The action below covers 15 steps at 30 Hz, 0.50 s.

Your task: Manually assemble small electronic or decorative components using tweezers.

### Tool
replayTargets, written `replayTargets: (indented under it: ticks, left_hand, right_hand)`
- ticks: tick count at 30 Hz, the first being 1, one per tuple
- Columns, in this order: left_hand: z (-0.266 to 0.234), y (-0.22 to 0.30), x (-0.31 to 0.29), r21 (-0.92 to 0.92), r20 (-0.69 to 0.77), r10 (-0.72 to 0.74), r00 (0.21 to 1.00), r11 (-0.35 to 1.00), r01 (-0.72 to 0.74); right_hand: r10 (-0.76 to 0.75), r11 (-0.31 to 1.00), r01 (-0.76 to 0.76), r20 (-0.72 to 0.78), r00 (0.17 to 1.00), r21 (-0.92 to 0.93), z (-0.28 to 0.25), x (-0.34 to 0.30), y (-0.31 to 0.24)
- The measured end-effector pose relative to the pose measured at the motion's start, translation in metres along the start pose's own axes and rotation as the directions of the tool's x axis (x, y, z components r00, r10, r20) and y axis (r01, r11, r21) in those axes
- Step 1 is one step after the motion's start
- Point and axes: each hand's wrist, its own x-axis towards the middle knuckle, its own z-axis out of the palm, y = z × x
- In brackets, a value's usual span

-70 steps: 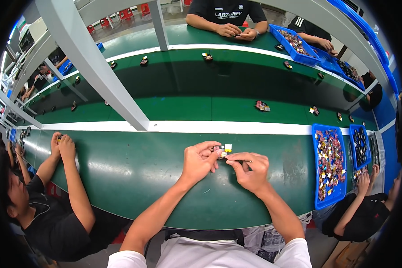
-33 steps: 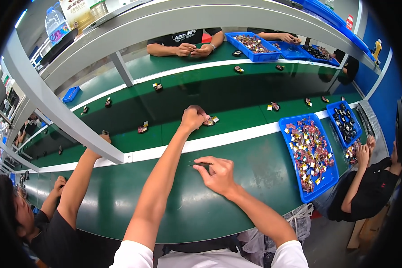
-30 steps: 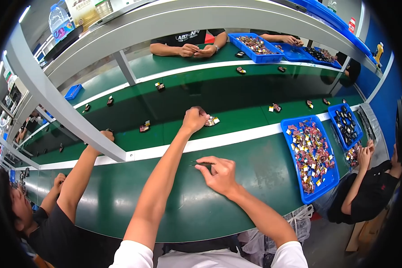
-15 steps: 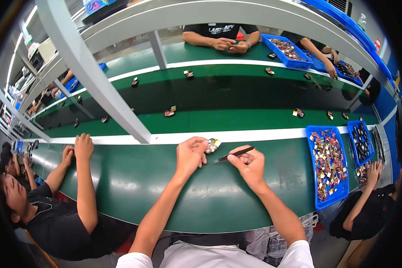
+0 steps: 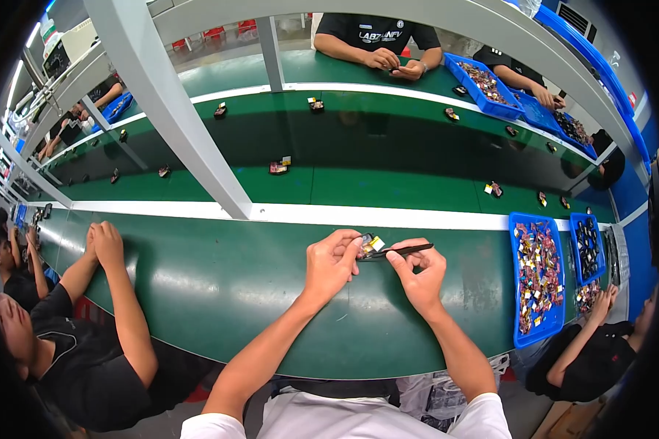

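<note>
My left hand pinches a small electronic assembly between thumb and fingers, just above the green bench. The assembly has a dark casing with yellow, white and reddish parts; my fingers cover some of it. In my right hand is a pair of black tweezers, gripped between thumb and fingers and pointing left. Their tips reach the assembly, but whether they grasp any piece of it is too small to make out.
To the right stand a blue tray of small colourful parts and a smaller blue tray of black parts. Beyond a white rail, similar assemblies lie spaced along a green conveyor. A grey post slants at left. Co-workers sit on both sides and opposite.
The tweezers in my right hand have moved from beside the assembly up to it. My left hand keeps hold of the assembly. The view has shifted a little.
</note>
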Motion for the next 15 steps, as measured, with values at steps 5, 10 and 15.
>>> replayTargets:
  ticks: [5,10,15]
  left_hand:
    - [-0.0018,0.0011,-0.0004,0.025,0.008,-0.008,1.0,1.0,0.008]
    - [-0.0004,0.0011,-0.0013,0.036,0.009,-0.005,1.0,0.999,0.005]
    - [-0.0009,-0.0014,-0.0026,0.006,0.021,0.023,1.0,1.0,-0.023]
  right_hand:
    - [-0.051,0.996,0.049,-0.015,0.999,-0.08,0.0039,-0.0006,0.0027]
    - [-0.014,0.998,0.014,0.001,1.0,-0.06,0.004,-0.001,0.0014]
    - [0.173,0.967,-0.173,0.014,0.985,0.187,0.0057,0.0004,0.0007]
